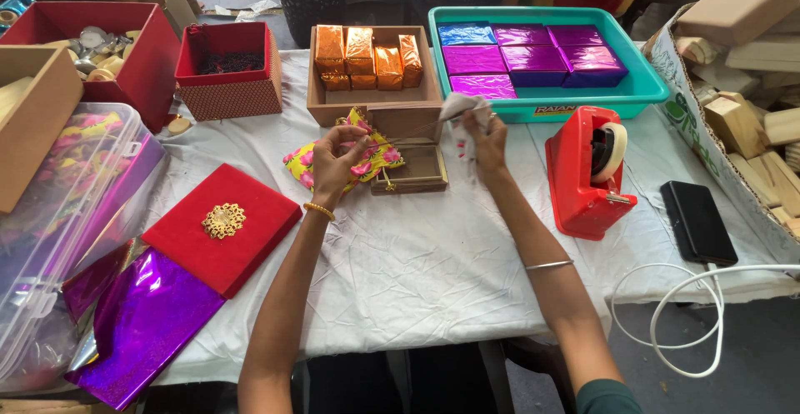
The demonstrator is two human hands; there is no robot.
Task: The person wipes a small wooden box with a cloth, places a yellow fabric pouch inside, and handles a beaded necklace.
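A floral pouch (346, 157) is pinched closed-fingered by the left hand (337, 162); white cloth (463, 112) is gripped by the right hand (486, 141) above the small wooden box (414, 170).

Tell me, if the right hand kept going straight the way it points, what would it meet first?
Probably the teal tray of purple foil-wrapped boxes. The right hand, holding a white cloth, points away across the table towards it; depth is hard to judge.

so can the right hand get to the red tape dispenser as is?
Probably yes. The right hand holds a white wad, but the red tape dispenser stands just beside it on bare cloth with nothing between.
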